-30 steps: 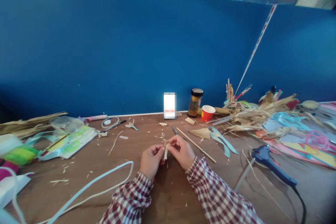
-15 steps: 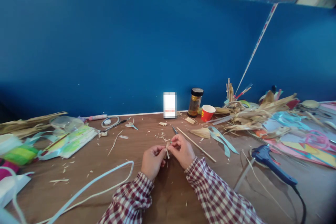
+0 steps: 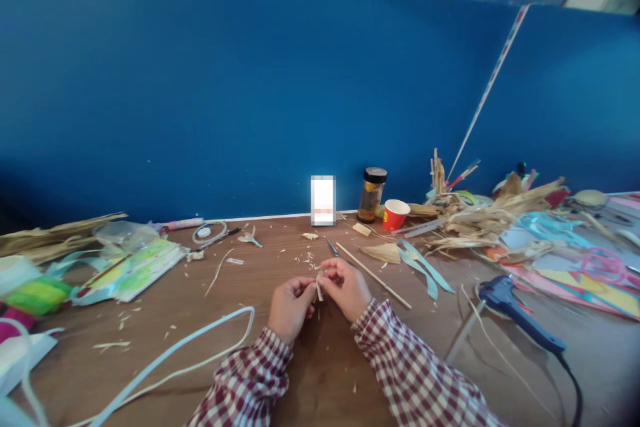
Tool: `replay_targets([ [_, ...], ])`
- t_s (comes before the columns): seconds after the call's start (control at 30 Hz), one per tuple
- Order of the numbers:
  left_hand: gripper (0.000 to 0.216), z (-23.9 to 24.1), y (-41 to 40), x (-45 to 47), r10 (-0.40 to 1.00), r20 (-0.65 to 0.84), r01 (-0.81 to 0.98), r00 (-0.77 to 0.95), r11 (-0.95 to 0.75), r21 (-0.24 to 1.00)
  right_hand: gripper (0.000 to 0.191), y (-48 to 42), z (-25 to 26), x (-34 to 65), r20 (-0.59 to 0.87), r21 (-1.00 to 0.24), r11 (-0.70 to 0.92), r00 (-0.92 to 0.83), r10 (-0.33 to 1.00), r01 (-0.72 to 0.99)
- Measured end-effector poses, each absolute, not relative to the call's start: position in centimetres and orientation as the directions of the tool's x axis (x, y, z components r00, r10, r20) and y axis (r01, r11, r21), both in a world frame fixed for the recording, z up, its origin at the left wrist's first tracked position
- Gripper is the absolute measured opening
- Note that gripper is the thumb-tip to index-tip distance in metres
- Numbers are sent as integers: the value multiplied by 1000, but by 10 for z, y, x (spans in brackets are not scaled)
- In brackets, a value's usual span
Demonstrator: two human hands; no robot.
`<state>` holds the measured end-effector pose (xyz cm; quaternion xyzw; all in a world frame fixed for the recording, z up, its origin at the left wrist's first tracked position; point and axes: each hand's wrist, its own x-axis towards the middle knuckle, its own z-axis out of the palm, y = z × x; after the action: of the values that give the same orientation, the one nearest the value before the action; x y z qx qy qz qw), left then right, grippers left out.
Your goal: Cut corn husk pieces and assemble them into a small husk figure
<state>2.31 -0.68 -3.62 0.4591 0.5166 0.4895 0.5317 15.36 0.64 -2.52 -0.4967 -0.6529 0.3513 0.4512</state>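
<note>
Both hands meet low over the wooden table (image 3: 300, 373), just in front of me. My left hand (image 3: 290, 305) is curled and pinches a small pale straw strip (image 3: 319, 288) from the left. My right hand (image 3: 346, 288) pinches the same strip from the right, fingers pressed together at its top. The strip hangs down between the fingertips. Small straw shavings (image 3: 309, 259) lie scattered on the table just beyond the hands. Both sleeves are red and white check.
A thin wooden stick (image 3: 374, 276) and light blue strips (image 3: 425, 270) lie right of the hands. A blue glue gun (image 3: 517, 315) rests far right. A jar (image 3: 372, 195) and red cup (image 3: 396, 215) stand by the blue wall. Dried husks (image 3: 490, 217) pile right; a long pale strip (image 3: 175, 353) curves left.
The strip between my fingers has been drawn shorter and turned slightly. Both hands stay in the same spot with only small finger movements.
</note>
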Motion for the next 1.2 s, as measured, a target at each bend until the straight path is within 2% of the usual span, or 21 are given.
replay_targets([
  [0.3, 31, -36, -7, 22, 996, -90, -20, 1, 90, 996, 17, 6, -24, 156, 187, -934, 217, -129, 974, 284],
  [0.63, 32, -36, -7, 23, 997, -72, 3, 4, 72, 997, 7, 6, -22, 158, 232, -920, 273, -172, 957, 280],
  [0.97, 32, -30, -7, 21, 993, -91, 52, 71, 87, 995, 11, 6, -19, 162, 219, -913, 267, -180, 959, 309],
  [1.07, 37, -29, -7, 20, 992, -96, 77, 77, 90, 993, 11, 6, -20, 162, 200, -923, 246, -178, 964, 295],
  [1.2, 34, -33, -6, 19, 992, -104, 79, 76, 98, 992, 10, 5, -18, 161, 199, -935, 244, -188, 962, 258],
])
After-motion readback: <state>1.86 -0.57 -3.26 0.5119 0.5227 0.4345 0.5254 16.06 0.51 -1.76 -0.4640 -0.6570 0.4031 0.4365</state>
